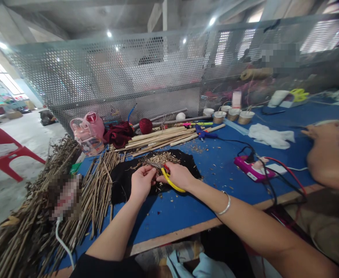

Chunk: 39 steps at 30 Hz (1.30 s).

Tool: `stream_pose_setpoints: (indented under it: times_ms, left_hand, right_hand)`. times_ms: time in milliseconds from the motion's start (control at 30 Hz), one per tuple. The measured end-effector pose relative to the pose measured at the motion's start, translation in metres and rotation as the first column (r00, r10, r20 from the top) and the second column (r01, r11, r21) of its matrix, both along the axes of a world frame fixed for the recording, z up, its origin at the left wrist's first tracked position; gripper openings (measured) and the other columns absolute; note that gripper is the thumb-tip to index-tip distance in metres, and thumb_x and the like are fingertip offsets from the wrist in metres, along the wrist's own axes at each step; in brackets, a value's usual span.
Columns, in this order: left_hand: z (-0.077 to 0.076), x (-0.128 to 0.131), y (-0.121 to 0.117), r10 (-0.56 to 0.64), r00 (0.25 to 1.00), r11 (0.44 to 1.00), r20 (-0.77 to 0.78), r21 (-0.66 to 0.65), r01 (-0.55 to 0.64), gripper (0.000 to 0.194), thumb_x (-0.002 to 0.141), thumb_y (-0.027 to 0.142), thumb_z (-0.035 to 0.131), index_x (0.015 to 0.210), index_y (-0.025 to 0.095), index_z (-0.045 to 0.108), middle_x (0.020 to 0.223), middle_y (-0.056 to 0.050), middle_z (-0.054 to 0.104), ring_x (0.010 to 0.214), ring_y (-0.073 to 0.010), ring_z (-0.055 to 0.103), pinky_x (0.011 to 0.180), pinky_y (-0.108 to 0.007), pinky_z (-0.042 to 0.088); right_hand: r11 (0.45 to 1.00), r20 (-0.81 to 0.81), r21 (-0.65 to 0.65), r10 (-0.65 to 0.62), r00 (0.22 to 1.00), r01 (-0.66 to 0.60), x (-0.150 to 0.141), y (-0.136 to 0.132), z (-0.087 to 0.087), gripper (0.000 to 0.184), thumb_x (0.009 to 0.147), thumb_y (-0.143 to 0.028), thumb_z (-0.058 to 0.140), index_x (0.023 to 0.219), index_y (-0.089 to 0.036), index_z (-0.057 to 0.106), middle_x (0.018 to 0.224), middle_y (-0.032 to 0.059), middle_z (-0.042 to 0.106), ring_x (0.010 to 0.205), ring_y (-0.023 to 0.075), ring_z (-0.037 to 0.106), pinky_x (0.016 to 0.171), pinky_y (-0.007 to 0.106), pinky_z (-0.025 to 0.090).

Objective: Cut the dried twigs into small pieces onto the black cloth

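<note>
Pale blue cloth point(204, 266) lies nearest, bunched at the person's lap beneath the wooden edge of a blue-topped bench point(172, 218). From this head view both forearms reach forward over the bench, a silvery bangle point(226, 204) on the right one. The right hand point(180, 176) is wrapped around yellow-handled scissors point(173, 185), whose blades point left, toward the other hand. The left hand point(141, 182) has its thumb and forefinger pinched together beside the blades; whatever sits between them is too small to tell. Both hands and the scissors are above a spread of black cloth point(120, 181) heaped with small woody chips point(164, 157), and more bits are scattered on the blue surface. Left of the cloth lie thin brown sticks point(97, 195), with dry leafy stalks point(16, 235) beyond them. Behind it are peeled pale rods point(154, 141), a dark red cloth point(118, 134) and a blue glue gun point(205, 133). Farther right stand a magenta power strip point(252, 170) and a crumpled white glove point(272, 136), near a co-worker's bare arm point(329, 158). Perforated metal screening point(105, 69) runs along the back.
</note>
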State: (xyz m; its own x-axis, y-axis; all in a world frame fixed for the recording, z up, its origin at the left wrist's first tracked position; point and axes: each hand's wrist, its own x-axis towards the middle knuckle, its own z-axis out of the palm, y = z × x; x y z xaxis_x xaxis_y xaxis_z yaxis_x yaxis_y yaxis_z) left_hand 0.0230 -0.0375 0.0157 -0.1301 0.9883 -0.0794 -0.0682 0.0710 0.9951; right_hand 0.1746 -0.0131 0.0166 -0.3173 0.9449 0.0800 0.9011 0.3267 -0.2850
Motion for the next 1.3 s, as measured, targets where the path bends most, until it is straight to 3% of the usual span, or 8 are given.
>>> stream_pose_setpoints:
  times_ms: [167, 467, 800, 1000, 1300]
  left_hand:
    - [0.002, -0.002, 0.002, 0.032, 0.999, 0.999, 0.022, -0.040, -0.031, 0.033, 0.060, 0.036, 0.069, 0.082, 0.012, 0.062, 0.061, -0.002, 0.062, 0.049, -0.0089, 0.054, 0.044, -0.018, 0.041]
    - [0.000, -0.003, 0.003, -0.024, 0.997, 0.999, 0.068, 0.043, 0.021, 0.022, 0.064, 0.035, 0.066, 0.071, 0.013, 0.065, 0.066, -0.003, 0.064, 0.056, -0.0097, 0.056, 0.053, -0.020, 0.045]
    - [0.002, 0.001, 0.000, -0.043, 0.997, 0.998, 0.065, -0.053, 0.046, 0.030, 0.062, 0.037, 0.069, 0.080, 0.013, 0.066, 0.069, -0.003, 0.065, 0.050, -0.0078, 0.053, 0.046, -0.018, 0.043]
    - [0.001, 0.003, 0.000, -0.077, 0.994, 0.996, 0.079, -0.036, 0.080, 0.029, 0.060, 0.037, 0.070, 0.073, 0.012, 0.066, 0.065, -0.003, 0.064, 0.047, -0.0066, 0.051, 0.045, -0.017, 0.042]
    - [0.005, 0.003, -0.002, -0.052, 0.997, 0.999, 0.051, -0.003, 0.052, 0.030, 0.062, 0.038, 0.069, 0.076, 0.011, 0.066, 0.065, -0.003, 0.064, 0.046, -0.0061, 0.050, 0.044, -0.017, 0.039]
  right_hand:
    - [0.999, 0.027, -0.019, -0.025, 0.999, 0.025, 0.003, 0.004, 0.003, 0.059, 0.068, -0.077, 0.039, 0.078, -0.021, 0.052, 0.076, 0.0067, 0.065, 0.073, 0.0231, 0.062, 0.056, 0.026, 0.036]
    - [1.000, -0.012, -0.004, 0.021, 1.000, -0.021, 0.001, -0.002, 0.005, 0.060, 0.067, -0.070, 0.050, 0.097, -0.018, 0.048, 0.091, 0.0092, 0.064, 0.084, 0.0241, 0.062, 0.064, 0.027, 0.038]
    - [0.999, -0.035, 0.021, -0.024, 0.999, 0.025, 0.000, 0.000, 0.004, 0.055, 0.070, -0.071, 0.044, 0.090, -0.020, 0.049, 0.082, 0.0064, 0.065, 0.078, 0.0233, 0.063, 0.059, 0.027, 0.035]
    - [0.998, -0.075, 0.063, 0.021, 0.997, -0.017, 0.001, -0.002, 0.003, 0.060, 0.068, -0.071, 0.048, 0.095, -0.018, 0.047, 0.085, 0.0079, 0.064, 0.077, 0.0217, 0.062, 0.057, 0.025, 0.033]
    - [1.000, -0.085, 0.010, -0.013, 0.996, 0.013, -0.002, 0.000, -0.004, 0.057, 0.069, -0.071, 0.046, 0.092, -0.019, 0.050, 0.079, 0.0063, 0.064, 0.072, 0.0204, 0.061, 0.054, 0.024, 0.031]
